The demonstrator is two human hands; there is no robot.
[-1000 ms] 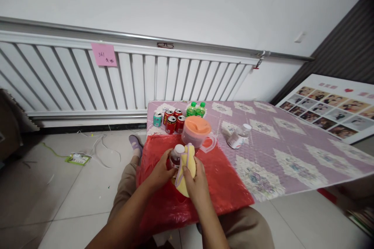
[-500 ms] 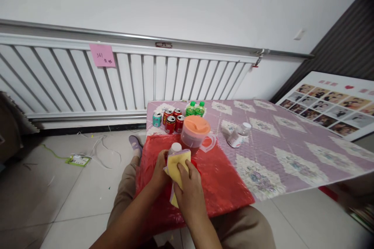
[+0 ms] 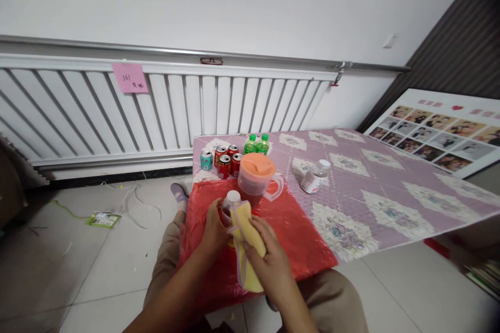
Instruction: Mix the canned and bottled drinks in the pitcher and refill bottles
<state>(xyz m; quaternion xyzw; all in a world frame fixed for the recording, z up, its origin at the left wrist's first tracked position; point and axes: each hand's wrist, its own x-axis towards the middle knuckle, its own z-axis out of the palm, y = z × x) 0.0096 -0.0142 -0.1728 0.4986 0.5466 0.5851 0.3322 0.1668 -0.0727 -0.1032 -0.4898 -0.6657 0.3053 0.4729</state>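
Note:
My left hand (image 3: pixel 214 230) is wrapped round a clear bottle (image 3: pixel 231 200) with a white cap, held upright over the red plastic sheet (image 3: pixel 302 242). In my right hand (image 3: pixel 269 257) is a yellow cloth (image 3: pixel 248 223) with a purple edge, bunched against the bottle's right side. The cloth and my fingers hide the bottle's lower part. Just behind stands a clear plastic pitcher (image 3: pixel 252 183) with an orange lid (image 3: pixel 258 166). A second clear bottle (image 3: pixel 312 179) with a white cap stands to the right on the patterned tablecloth (image 3: pixel 347 164).
Several red cans (image 3: pixel 224 166) and a teal can (image 3: pixel 206 160) stand at the table's back left, beside two green-capped bottles (image 3: pixel 258 145). Behind runs a white radiator (image 3: pixel 230 106). A power strip (image 3: pixel 102 219) with cables lies on the floor at left; a photo board (image 3: pixel 441 130) leans at right.
My right hand has drawn the cloth to the right and down the bottle, uncovering more of its neck. My left hand keeps its hold. The view has shifted slightly.

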